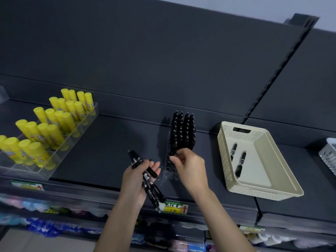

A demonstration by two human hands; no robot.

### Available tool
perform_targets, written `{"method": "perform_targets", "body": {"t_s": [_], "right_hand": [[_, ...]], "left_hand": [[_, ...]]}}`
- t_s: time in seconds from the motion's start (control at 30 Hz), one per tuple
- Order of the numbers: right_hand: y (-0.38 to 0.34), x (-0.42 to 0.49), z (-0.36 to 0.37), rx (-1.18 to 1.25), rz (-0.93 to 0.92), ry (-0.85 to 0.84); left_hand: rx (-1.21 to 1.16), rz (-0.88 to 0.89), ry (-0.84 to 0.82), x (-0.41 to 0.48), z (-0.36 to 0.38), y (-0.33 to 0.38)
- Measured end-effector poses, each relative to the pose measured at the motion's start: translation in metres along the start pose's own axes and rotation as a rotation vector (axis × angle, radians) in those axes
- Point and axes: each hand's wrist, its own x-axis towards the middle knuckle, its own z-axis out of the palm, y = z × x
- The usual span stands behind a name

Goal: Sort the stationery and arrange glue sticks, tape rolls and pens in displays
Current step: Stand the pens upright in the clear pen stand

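Observation:
My left hand (135, 180) grips a bundle of several black pens (148, 179) above the shelf's front edge. My right hand (189, 165) pinches one black pen at the front of the clear pen display (171, 174), whose back rows are packed with upright black pens (182, 132). The display's front holes are bare. Two black pens (240, 160) lie in the beige basket (283, 171) to the right. Yellow glue sticks (47, 128) stand in rows in a clear stepped tray (54, 166) on the left.
A dark shelf (101, 148) carries everything, backed by a dark panel. A white mesh basket (329, 157) shows at the far right edge. A yellow price tag (173, 208) hangs on the shelf front. Colourful packets fill the lower shelves.

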Motion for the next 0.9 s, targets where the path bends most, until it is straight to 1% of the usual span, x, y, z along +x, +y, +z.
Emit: {"method": "perform_targets", "body": {"t_s": [0.07, 0.1, 0.23, 0.3, 0.4, 0.47, 0.53, 0.6, 0.67, 0.73, 0.8, 0.9], "right_hand": [[0.000, -0.006, -0.004, 0.048, 0.043, -0.012], [0.000, -0.009, -0.007, 0.083, 0.069, -0.047], [-0.010, -0.021, -0.010, 0.294, 0.146, -0.315], [-0.012, -0.025, -0.009, 0.299, 0.123, -0.353], [-0.010, -0.024, -0.015, 0.214, 0.095, -0.280], [-0.007, -0.021, -0.023, 0.183, 0.089, -0.162], [-0.006, -0.015, -0.031, 0.250, 0.107, -0.019], [-0.006, -0.009, -0.038, 0.385, 0.135, 0.082], [-0.008, -0.002, -0.044, 0.480, 0.134, 0.146], [-0.010, 0.002, -0.048, 0.504, 0.105, 0.206], [-0.012, 0.006, -0.049, 0.472, 0.076, 0.229], [-0.015, 0.009, -0.047, 0.317, 0.020, 0.247]], "left_hand": [[0.009, 0.014, -0.011, -0.002, 0.001, -0.001], [0.021, 0.024, -0.019, -0.002, 0.002, -0.002], [0.190, 0.054, -0.061, -0.006, 0.008, -0.008], [0.247, 0.067, -0.078, -0.007, 0.011, -0.012], [0.259, 0.062, -0.097, -0.008, 0.016, -0.015], [0.188, 0.021, -0.084, -0.008, 0.017, -0.017], [0.120, -0.034, -0.006, -0.005, 0.016, -0.017], [0.094, -0.093, 0.062, -0.001, 0.012, -0.016], [0.050, -0.135, 0.089, 0.004, 0.009, -0.016], [-0.016, -0.154, 0.101, 0.008, 0.009, -0.015], [-0.082, -0.148, 0.099, 0.009, 0.011, -0.013], [-0.096, -0.127, 0.092, 0.009, 0.013, -0.009]]}}
